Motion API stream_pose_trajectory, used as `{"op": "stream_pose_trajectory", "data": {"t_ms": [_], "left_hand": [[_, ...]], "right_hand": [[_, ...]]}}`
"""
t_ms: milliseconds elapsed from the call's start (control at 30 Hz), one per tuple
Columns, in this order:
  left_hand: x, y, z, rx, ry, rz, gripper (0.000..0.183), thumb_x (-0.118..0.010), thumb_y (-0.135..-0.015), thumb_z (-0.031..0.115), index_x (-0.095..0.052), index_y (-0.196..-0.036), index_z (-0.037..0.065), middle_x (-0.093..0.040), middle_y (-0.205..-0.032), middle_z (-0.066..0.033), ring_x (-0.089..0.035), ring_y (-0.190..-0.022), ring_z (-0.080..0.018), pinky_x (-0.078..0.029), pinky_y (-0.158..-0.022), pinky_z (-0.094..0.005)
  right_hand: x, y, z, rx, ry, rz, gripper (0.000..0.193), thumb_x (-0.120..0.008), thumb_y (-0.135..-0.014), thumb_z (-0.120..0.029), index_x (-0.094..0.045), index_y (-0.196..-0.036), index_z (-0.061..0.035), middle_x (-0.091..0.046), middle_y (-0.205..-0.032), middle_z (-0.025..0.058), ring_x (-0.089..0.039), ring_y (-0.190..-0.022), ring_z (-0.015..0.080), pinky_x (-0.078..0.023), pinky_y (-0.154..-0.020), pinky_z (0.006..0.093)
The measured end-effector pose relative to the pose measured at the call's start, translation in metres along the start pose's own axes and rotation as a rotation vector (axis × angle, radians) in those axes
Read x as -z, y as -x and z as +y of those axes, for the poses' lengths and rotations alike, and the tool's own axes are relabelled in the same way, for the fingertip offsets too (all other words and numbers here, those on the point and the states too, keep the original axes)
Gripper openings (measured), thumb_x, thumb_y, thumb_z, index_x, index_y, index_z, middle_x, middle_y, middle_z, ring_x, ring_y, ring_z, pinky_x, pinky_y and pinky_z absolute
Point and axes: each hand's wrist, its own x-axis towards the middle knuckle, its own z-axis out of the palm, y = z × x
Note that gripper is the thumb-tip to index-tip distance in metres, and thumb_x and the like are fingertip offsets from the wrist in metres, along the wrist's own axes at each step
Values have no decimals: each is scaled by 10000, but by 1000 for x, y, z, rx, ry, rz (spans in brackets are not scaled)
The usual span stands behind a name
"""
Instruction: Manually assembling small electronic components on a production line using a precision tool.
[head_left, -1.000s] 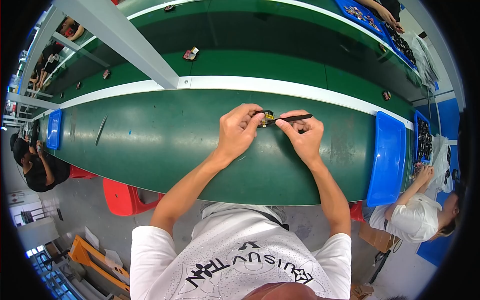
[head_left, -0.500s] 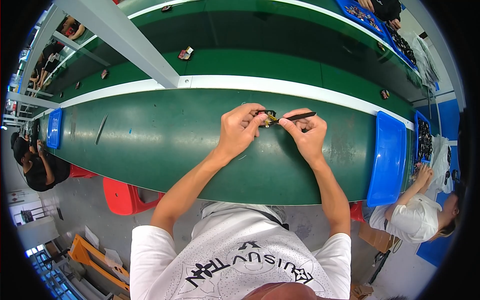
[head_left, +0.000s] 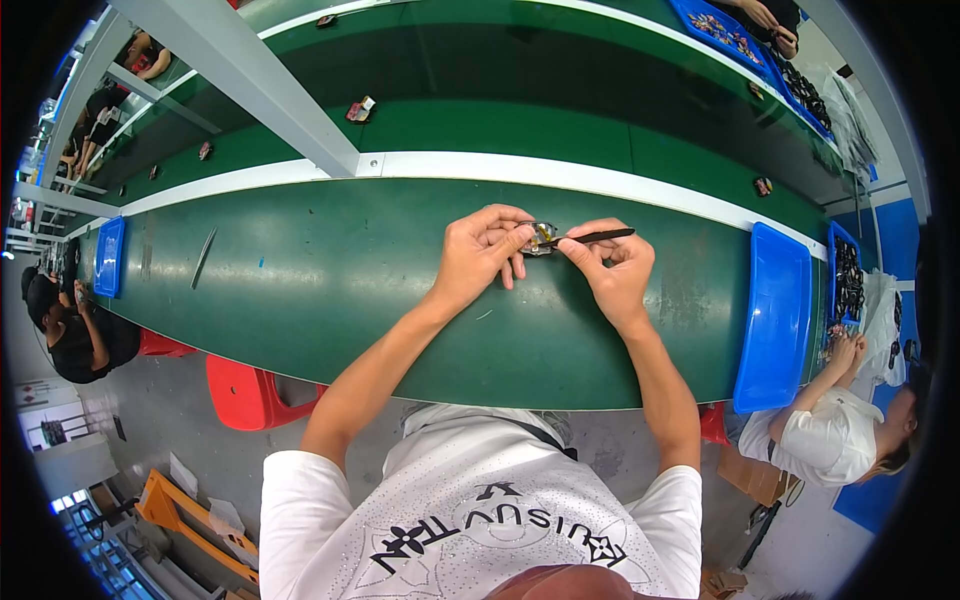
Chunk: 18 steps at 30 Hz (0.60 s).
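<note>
Above the middle of the green bench, my left hand pinches a small dark-framed electronic part with yellow and shiny metal inside. Its thumb and fingers cover the part's left side. My right hand closes on slim black tweezers, whose tip meets the part's right side. The back end of the tweezers points right, past the fingers. How the tip sits inside the part is too small to make out.
A blue tray stands at the bench's right end, another blue tray at far left. A thin metal tool lies on the bench. Beyond the white rail, small parts ride a green belt. Co-workers sit at both sides.
The part has tilted in my left hand, and that hand's lower fingers have spread a little. The tweezers have shifted slightly. Parts on the belt have moved left.
</note>
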Motion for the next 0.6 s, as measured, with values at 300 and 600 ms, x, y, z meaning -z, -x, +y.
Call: {"op": "stream_pose_trajectory", "data": {"t_ms": [300, 600], "left_hand": [[-3, 0, 1, 43, 51, -1, 240, -655, -1013, 107, -638, -1144, -94, -713, -876, -145, -695, -619, -163, -546, -462, -253], [-3, -1, 1, 32, 60, 2, 257, -630, -1027, 107, -619, -1175, -103, -702, -948, -174, -718, -650, -204, -566, -463, -264]], "right_hand": [[-6, 3, -2, 102, 54, 44, 109, -828, -837, 19, -754, -916, 21, -691, -745, 0, -401, -511, -15, -273, -460, 188], [-7, 3, -2, 134, 83, 53, 102, -826, -837, 20, -761, -915, 13, -708, -758, 11, -400, -499, -10, -271, -451, 196]]}}
